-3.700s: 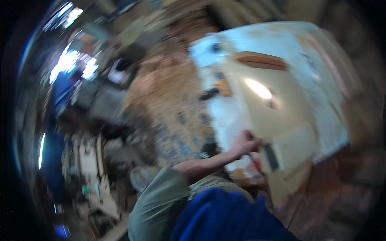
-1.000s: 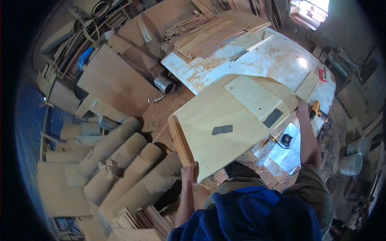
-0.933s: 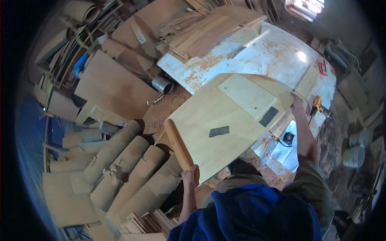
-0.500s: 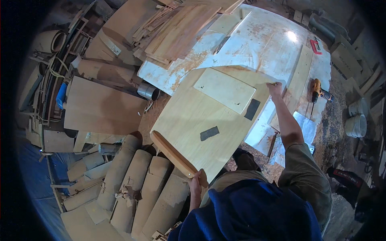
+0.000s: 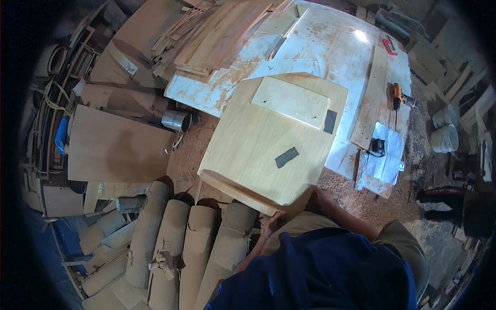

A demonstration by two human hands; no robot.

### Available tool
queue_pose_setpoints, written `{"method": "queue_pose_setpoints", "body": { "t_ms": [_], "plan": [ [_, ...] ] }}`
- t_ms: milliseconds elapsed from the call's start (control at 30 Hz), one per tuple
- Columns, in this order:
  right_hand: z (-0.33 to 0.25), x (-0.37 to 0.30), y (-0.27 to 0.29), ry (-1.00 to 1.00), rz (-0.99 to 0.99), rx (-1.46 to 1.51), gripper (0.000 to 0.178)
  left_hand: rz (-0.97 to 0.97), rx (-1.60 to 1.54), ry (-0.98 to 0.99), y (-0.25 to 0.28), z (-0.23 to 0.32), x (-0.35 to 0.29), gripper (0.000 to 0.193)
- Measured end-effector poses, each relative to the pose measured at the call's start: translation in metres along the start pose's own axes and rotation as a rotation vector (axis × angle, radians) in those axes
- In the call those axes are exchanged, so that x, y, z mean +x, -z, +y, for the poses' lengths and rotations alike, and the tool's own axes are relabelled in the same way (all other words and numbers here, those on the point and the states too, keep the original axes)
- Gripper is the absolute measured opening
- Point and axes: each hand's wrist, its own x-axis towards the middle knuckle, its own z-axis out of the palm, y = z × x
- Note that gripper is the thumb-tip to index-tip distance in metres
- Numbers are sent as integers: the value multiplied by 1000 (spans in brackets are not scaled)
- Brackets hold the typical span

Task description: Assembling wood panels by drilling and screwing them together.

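Now the big plywood panel (image 5: 268, 150) lies much flatter than it did 1 second ago, when I had it tipped up with my right arm stretched far along its right edge. Its far end rests on the white, dust-streaked tabletop (image 5: 330, 46), and the near edge hangs off toward me, above the sawdust floor (image 5: 191, 150). Both of my hands have come in to that near edge: my left hand (image 5: 272, 223) is curled under the thick lower lip, and my right hand (image 5: 321, 195) grips the near right corner. How tightly the fingers close I cannot tell, since the panel hides most of them, but both hands seem to carry its overhanging end.

On the panel sit a smaller pale board (image 5: 291, 101) and 2 dark patches, 1 near its middle (image 5: 287, 157) and 1 by the right edge (image 5: 330, 121). A long plank (image 5: 371, 98) lies just beside it on the tabletop, with an orange drill (image 5: 399, 96) beyond. Rolled brown sheets (image 5: 170, 243) lie on the floor to my left. With the weight mostly on the tabletop, I judge the lifting is largely done.
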Motion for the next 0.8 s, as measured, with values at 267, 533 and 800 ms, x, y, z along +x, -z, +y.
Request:
{"method": "queue_pose_setpoints", "body": {
  "t_ms": [267, 533, 800],
  "plan": [
    [89, 6, -112, 38, 243, 512, 56, -307, 363, -86, 70, 74, -48, 46],
    [27, -47, -81, 83, 572, 247, 70, 90, -191, -335, 149, 194, 33, 54],
    [9, -28, -73, 34, 646, 294, 62, 138, -67, -227, 139, 214, 76, 46]
  ]
}}
